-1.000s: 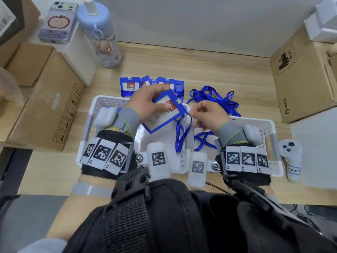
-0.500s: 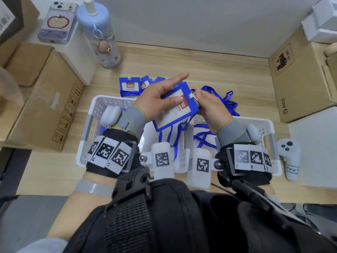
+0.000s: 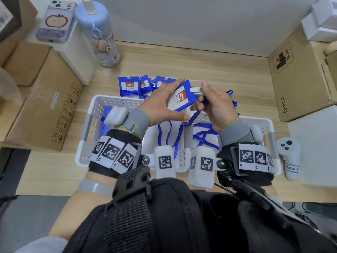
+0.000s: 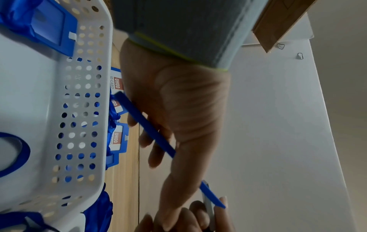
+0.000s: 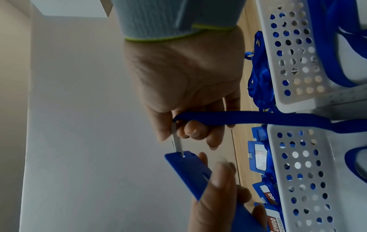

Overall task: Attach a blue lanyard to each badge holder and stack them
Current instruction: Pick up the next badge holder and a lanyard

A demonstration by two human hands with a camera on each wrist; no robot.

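Note:
My left hand grips a blue badge holder by its long edges, lifted over the white baskets. In the left wrist view the badge holder shows edge-on across my left hand. My right hand pinches the metal clip of a blue lanyard at the holder's top end. In the right wrist view the clip reaches into the slot of the badge holder, held by my right hand. The strap trails down into the basket.
Several badge holders with lanyards lie on the wooden desk behind the left basket. Loose lanyards lie behind the right basket. Cardboard boxes, a bottle and a controller flank the baskets.
Both hands rose and moved away from me with the badge holder. The holder turned more upright, and the lanyard clip came to its top end.

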